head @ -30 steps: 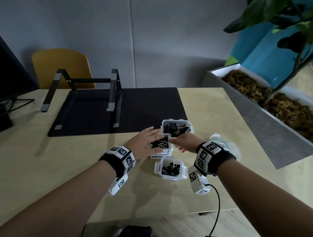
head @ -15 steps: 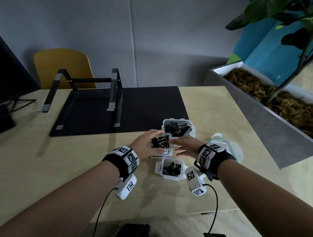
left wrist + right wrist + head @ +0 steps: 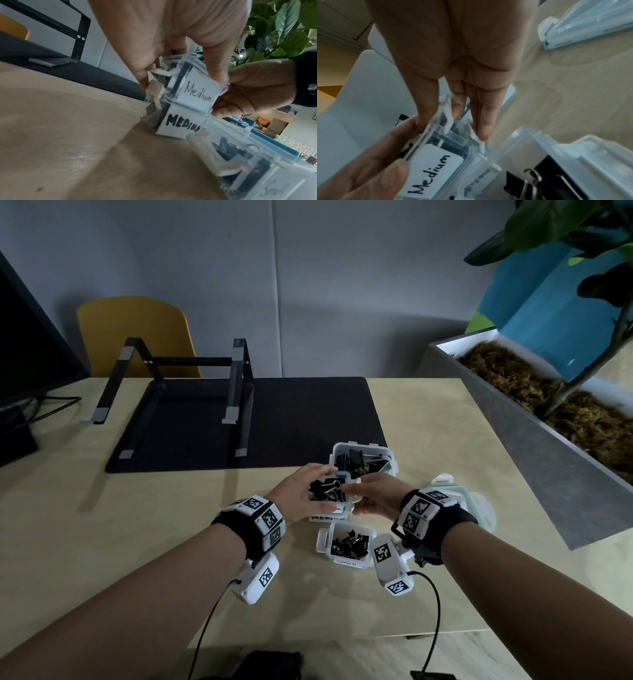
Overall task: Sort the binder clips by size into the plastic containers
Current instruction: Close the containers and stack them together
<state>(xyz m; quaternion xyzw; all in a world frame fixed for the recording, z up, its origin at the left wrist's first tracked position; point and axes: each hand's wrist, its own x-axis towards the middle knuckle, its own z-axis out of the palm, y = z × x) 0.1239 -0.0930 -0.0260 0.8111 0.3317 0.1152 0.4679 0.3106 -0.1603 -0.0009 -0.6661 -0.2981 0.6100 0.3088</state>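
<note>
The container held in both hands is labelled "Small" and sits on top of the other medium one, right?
Not quite. The held container is labelled "Medium", not "Small"; the left wrist view shows the handwritten label clearly. The rest holds: the left hand and right hand both grip it, on top of the container marked "MEDIUM".

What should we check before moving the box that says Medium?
1. Both hands hold it: ok. The left hand and right hand grip the upper Medium container.
2. Lid on: not ok, it is open with clips showing.
3. It sits on the lower MEDIUM container: ok.
4. Whether it sits level: cannot tell.
5. Small container close in front: not ok, easy to bump.
6. All the clips inside are medium: cannot tell.
</note>
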